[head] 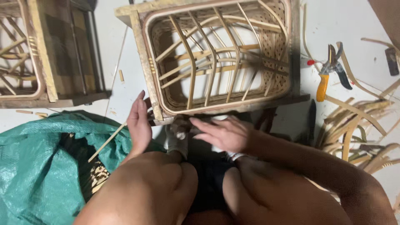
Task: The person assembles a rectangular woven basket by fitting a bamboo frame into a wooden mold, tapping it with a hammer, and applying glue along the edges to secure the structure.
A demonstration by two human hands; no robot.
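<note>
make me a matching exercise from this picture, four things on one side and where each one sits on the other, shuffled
Things:
1. left hand
2. right hand
3. pruning shears
4. green sack

Places:
A. lower left of the floor, beside the person's knee
B. on the white floor right of the basket, by loose bamboo strips
C. flat against the basket's near left corner
D. fingers spread, just below the basket's near edge

Pairs: 1-C, 2-D, 3-B, 4-A
</note>
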